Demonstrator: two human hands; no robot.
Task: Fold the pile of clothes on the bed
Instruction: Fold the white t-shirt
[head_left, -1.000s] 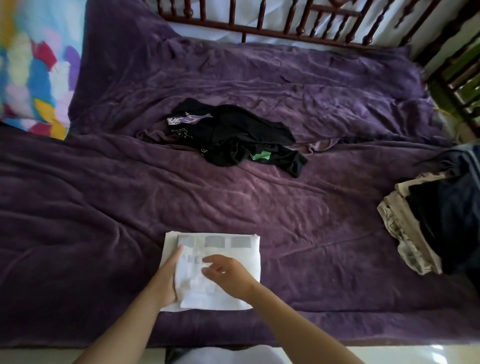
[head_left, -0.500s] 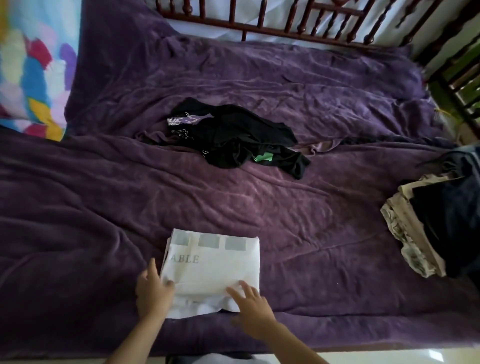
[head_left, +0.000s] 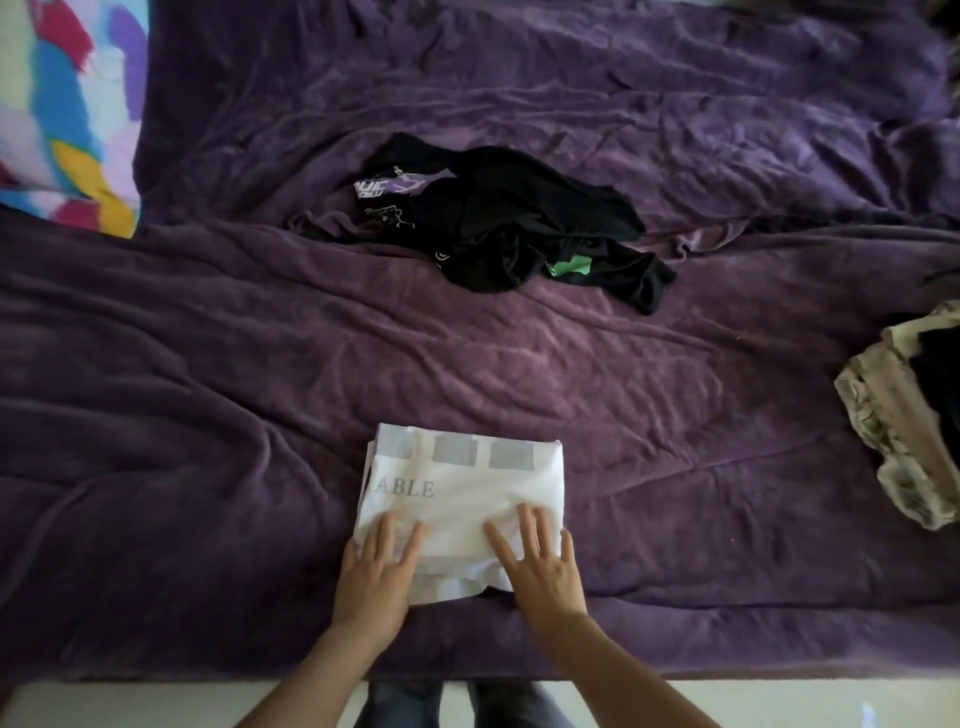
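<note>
A folded white garment (head_left: 467, 493) with grey squares and the letters "ABLE" lies on the purple blanket (head_left: 208, 415) near the bed's front edge. My left hand (head_left: 376, 569) presses flat on its near left part, fingers straight. My right hand (head_left: 540, 561) presses flat on its near right part, fingers spread. A crumpled heap of black clothes (head_left: 498, 218) with a green patch lies further back in the middle of the bed.
A stack of folded clothes (head_left: 904, 415), beige and dark, sits at the right edge. A many-coloured pillow (head_left: 62, 114) lies at the far left. The bed's front edge runs just below my wrists, with pale floor beyond it.
Both hands moved from the garment's near edge onto its near part and now lie flat on it. The view has tilted down and closer.
</note>
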